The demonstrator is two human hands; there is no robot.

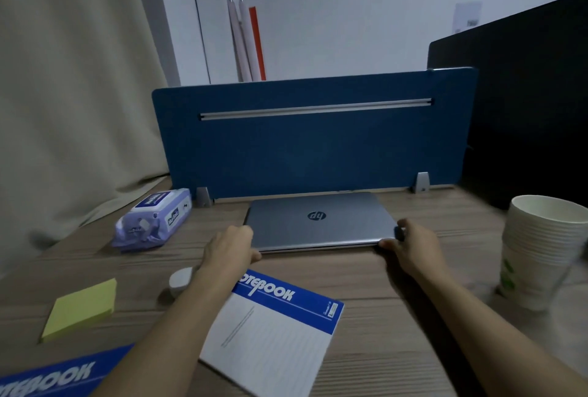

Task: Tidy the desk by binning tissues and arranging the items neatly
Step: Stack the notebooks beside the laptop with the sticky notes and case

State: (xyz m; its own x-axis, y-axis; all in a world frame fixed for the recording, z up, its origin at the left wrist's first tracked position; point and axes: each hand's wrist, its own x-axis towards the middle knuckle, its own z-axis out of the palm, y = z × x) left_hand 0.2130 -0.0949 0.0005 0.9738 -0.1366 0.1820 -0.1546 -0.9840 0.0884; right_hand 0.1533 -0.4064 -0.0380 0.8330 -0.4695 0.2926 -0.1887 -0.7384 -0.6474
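Nearest, a blue-and-white notebook lies askew under the forearms. Both hands grasp the closed laptop against the blue divider: left hand and right hand at its front corners. Slide it square and flat. Wipes pack and paper cups flank it on the counter; no loose tissues show.

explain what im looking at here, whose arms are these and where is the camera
The one picture comes from a camera worn on a person's head, looking down at their own bare arms; there is no robot. The left hand and right hand grip the two near corners of a closed laptop lying on a wooden desk against a blue divider. Also on the desk: a wipes pack, yellow sticky notes, a small white round object, two notebooks, one between the arms and one at the near left, and stacked paper cups.
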